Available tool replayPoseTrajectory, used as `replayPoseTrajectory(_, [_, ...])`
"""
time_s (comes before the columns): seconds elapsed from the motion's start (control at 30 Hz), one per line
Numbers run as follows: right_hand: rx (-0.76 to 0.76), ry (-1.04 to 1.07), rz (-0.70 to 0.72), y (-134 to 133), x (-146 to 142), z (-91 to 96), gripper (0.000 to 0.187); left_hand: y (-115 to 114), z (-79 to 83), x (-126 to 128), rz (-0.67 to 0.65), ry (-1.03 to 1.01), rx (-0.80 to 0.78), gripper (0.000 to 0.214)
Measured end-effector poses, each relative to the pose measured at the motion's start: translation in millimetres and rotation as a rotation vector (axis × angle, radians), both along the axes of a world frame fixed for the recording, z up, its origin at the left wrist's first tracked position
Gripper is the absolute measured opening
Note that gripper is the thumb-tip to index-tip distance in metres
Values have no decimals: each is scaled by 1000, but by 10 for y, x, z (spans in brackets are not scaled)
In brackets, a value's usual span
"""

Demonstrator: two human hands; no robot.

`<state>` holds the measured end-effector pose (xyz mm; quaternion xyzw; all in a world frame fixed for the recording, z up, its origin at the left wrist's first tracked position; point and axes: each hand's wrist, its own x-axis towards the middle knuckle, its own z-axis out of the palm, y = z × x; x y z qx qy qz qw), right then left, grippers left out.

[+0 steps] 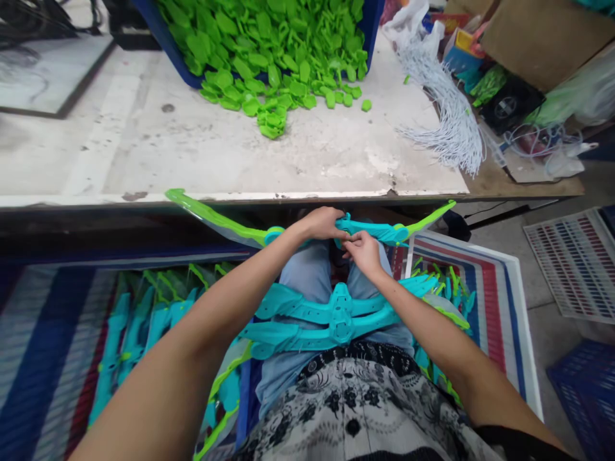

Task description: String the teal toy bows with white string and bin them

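Note:
I hold a toy bow [379,230] with a turquoise middle and lime green limbs just below the table's front edge. My left hand [323,224] is wrapped around its middle grip. My right hand [364,251] pinches at the same spot from below, fingers closed; what they pinch is too small to make out. Two turquoise bow bodies [331,320] lie across my lap. A pile of small green plastic parts [269,70] spills from a blue bin [166,38] onto the white table [192,153].
Striped woven sacks on both sides of my legs hold several more turquoise and green bows [139,326]. A bundle of white strings [446,109] lies at the table's right end, with boxes and bags behind. A blue crate [589,390] stands on the floor at right.

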<state>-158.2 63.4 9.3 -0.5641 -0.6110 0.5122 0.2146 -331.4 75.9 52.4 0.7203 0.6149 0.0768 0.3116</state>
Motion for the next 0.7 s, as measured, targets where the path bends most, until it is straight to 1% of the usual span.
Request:
replayPoseTrajectory(0.1, [15, -29, -120, -55, -31, -75, 30, -22, 7, 23, 17, 45, 22, 39])
replayPoseTrajectory(0.17, [50, -49, -163, -101, -56, -145, 33, -36, 17, 34, 15, 62, 27, 39])
replayPoseTrajectory(0.23, [33, -14, -184, -137, -77, -209, 34, -48, 31, 38, 8, 71, 28, 40])
replayPoseTrajectory(0.3, [-63, 115, -156, -142, -87, -248, 35, -58, 40, 35, 0, 72, 28, 41])
replayPoseTrajectory(0.37, [-173, 266, -92, -109, -89, -254, 38, -62, 35, 23, -5, 67, 29, 41])
replayPoseTrajectory(0.43, [-250, 347, -36, -54, -91, -239, 42, -63, 16, -1, 1, 59, 32, 41])
replayPoseTrajectory(0.57, [-290, 361, 17, 16, -111, -203, 43, -105, -6, -42, 13, 40, 39, 46])
replayPoseTrajectory(0.63, [-279, 311, 56, -12, -104, -170, 37, -187, 9, -15, 40, 73, 64, 48])
replayPoseTrajectory(0.7, [-241, 223, 109, -70, -53, -79, 27, -328, 21, 61, 87, 145, 141, 45])
